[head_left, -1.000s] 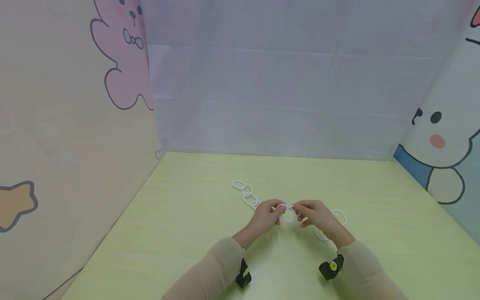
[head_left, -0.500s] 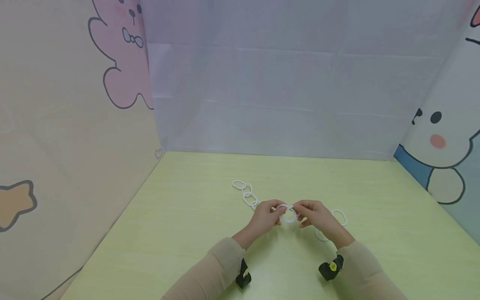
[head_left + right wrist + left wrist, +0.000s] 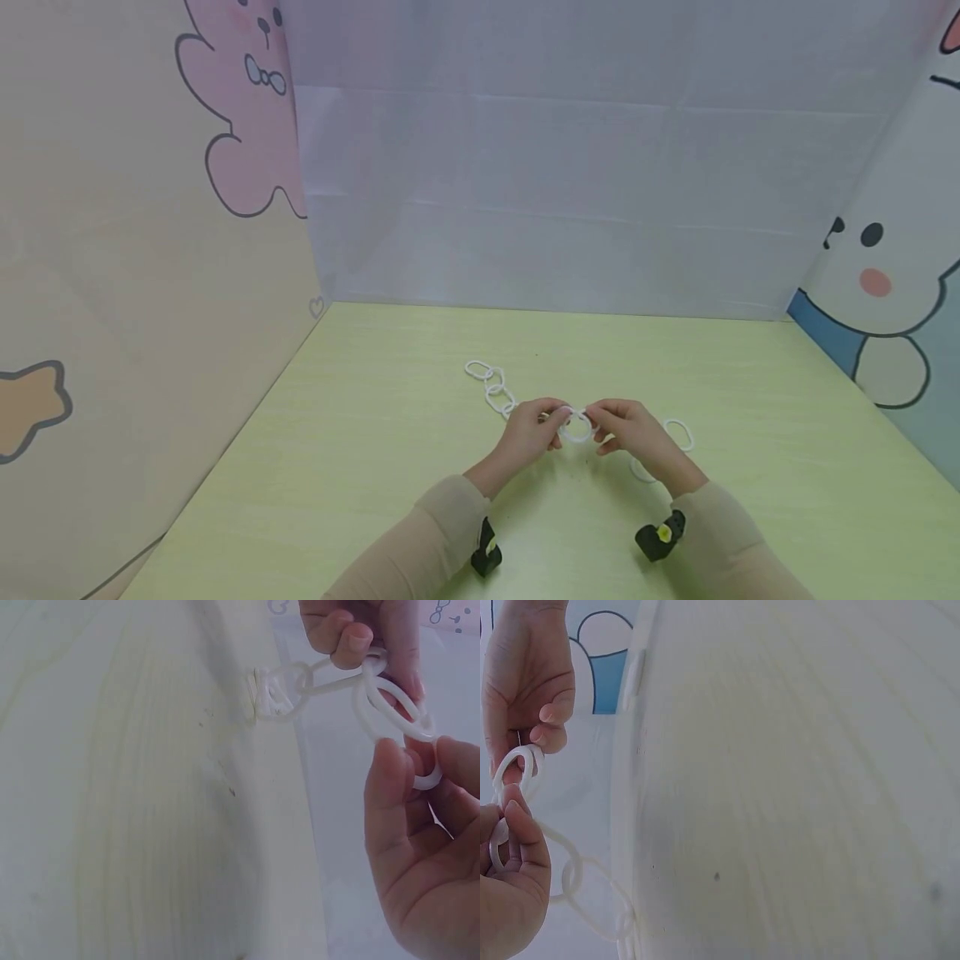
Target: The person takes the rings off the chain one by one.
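Observation:
Both hands meet over the table, thumb and fingers pinching white plastic chain links. My left hand (image 3: 531,427) grips the end of a white chain (image 3: 495,388), whose several joined links trail back and left onto the tabletop. Opposite it, my right hand (image 3: 633,429) pinches a white link (image 3: 427,782) between thumb and fingertips. Between the hands a rounded link (image 3: 576,440) stands up in view, overlapping the right hand's link in the right wrist view. Fingertips hide parts of the held links.
Two loose white links lie right of the hands: one link (image 3: 679,420) beyond the right wrist, another link (image 3: 643,481) partly under the right forearm. Black wrist cameras (image 3: 660,536) hang below the sleeves. The pale green table (image 3: 390,400) is bounded by a white back curtain (image 3: 562,208) and printed side panels.
The hands stay almost in place, still pinching the links. The rounded link between them has tilted slightly; the chain and loose links have not moved.

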`<state>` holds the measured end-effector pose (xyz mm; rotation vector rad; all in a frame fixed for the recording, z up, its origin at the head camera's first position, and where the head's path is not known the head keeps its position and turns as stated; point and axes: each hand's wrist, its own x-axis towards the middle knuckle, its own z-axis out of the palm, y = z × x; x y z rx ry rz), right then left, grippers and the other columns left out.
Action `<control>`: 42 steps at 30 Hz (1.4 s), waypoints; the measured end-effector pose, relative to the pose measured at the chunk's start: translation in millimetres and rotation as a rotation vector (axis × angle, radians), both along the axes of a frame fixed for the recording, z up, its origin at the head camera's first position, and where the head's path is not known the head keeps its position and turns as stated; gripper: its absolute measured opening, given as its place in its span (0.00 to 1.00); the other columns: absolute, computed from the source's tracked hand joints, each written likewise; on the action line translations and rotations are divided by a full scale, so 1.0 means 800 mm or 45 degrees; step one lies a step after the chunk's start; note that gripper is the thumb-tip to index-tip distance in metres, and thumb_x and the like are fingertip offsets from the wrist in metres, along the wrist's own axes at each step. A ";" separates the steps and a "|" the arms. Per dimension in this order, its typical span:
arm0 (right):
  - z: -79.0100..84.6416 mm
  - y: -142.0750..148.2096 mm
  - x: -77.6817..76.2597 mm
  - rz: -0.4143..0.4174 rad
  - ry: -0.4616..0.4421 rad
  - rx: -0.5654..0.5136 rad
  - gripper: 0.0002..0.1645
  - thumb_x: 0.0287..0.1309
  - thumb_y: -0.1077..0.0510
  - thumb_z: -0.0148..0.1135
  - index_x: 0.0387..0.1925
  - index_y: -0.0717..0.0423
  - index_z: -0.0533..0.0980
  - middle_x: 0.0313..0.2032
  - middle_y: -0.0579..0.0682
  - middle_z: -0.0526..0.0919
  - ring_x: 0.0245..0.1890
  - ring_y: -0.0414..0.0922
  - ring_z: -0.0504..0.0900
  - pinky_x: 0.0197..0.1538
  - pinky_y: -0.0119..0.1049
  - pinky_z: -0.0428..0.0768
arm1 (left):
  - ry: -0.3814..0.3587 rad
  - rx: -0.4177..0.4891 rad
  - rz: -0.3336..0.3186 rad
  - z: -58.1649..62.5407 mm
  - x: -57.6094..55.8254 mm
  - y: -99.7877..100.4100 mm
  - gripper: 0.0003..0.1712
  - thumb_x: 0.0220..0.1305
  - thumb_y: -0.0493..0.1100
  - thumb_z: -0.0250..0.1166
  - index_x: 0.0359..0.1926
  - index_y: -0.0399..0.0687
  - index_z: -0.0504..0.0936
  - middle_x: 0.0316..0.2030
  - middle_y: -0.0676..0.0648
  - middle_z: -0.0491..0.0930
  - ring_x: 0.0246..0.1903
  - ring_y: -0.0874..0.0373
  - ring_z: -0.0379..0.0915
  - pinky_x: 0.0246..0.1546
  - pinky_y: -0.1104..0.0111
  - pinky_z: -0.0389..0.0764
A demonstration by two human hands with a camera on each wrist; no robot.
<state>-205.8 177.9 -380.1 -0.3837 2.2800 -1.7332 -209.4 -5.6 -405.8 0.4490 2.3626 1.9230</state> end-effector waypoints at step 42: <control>-0.023 0.035 -0.019 -0.226 -0.088 -0.002 0.24 0.66 0.57 0.51 0.52 0.75 0.69 0.34 0.59 0.74 0.26 0.41 0.76 0.33 0.35 0.80 | -0.058 0.068 0.040 0.006 -0.001 -0.001 0.12 0.67 0.41 0.56 0.42 0.38 0.80 0.32 0.37 0.79 0.15 0.64 0.69 0.20 0.74 0.74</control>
